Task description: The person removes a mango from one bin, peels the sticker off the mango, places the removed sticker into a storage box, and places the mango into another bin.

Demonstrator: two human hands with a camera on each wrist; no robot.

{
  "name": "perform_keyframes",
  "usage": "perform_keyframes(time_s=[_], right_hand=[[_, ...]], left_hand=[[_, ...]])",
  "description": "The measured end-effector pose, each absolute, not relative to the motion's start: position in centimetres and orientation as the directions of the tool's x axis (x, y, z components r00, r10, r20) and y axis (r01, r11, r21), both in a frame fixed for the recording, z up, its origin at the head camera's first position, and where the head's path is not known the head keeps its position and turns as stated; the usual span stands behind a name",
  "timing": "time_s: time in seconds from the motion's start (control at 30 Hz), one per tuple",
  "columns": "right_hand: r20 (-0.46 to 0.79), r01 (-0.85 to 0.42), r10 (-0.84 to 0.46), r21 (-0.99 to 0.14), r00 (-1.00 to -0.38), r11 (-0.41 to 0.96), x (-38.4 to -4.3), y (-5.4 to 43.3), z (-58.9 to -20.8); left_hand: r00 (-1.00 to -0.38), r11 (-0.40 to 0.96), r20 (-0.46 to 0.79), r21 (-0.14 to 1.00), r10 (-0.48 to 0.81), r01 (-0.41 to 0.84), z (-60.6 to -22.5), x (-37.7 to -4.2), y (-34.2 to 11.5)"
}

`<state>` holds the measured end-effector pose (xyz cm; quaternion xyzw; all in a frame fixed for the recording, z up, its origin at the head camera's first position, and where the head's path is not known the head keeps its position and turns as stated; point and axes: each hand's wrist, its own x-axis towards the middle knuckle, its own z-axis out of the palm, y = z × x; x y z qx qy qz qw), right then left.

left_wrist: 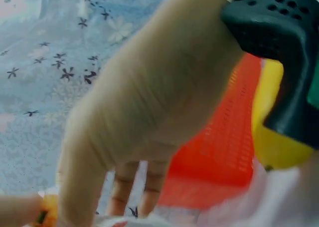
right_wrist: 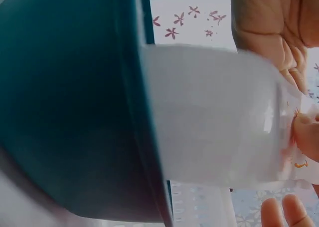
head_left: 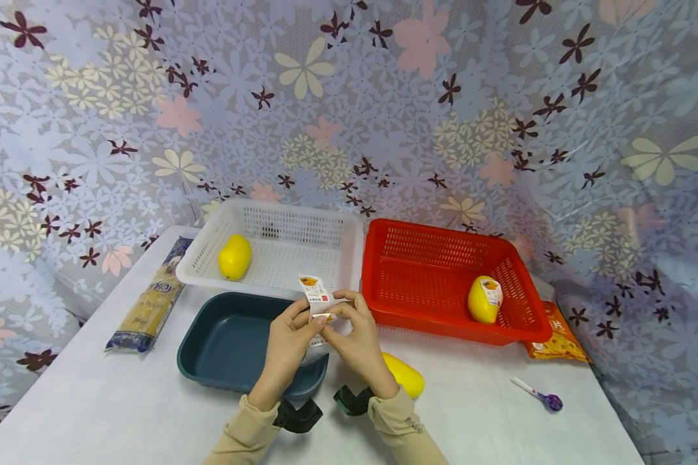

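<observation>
Both hands hold a strip of printed stickers point(head_left: 316, 289) on pale backing above the blue-green basin point(head_left: 227, 339). My left hand point(head_left: 287, 345) pinches the strip between thumb and fingers from the left. Opposite it, my right hand point(head_left: 353, 332) pinches the strip at the same spot. In the right wrist view the translucent backing point(right_wrist: 214, 117) hangs in a wide curve beside the basin. A yellow mango point(head_left: 406, 374) lies on the table by the right wrist. Another mango point(head_left: 484, 303), in the red basket, carries a matching sticker point(head_left: 492, 292).
A white basket point(head_left: 206, 258) at the back holds a mango point(head_left: 234, 256). The red basket point(head_left: 430, 323) stands right of it. A pasta pack point(head_left: 151, 307) lies on the left; a snack bag point(head_left: 558, 336) and a lollipop point(head_left: 549, 402) lie on the right.
</observation>
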<state>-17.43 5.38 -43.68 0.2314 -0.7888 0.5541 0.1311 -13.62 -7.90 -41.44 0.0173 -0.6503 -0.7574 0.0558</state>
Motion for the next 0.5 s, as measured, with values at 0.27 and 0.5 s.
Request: perform_keyframes(time_s=[0.27, 0.5], right_hand=[[0.442, -0.494, -0.224, -0.810, -0.869, 0.318, -17.37, 5.36, -43.53], [0.436, -0.506, -0.268, -0.804, -0.859, 0.313, -17.31, 5.20, -43.81]], left_hand=[[-0.985, -0.062, 0.155, 0.985, -0.075, 0.159, -41.84, -13.61, -8.04], [-0.941, 0.102, 0.237, 0.970, -0.240, 0.219, -42.30, -13.57, -7.60]])
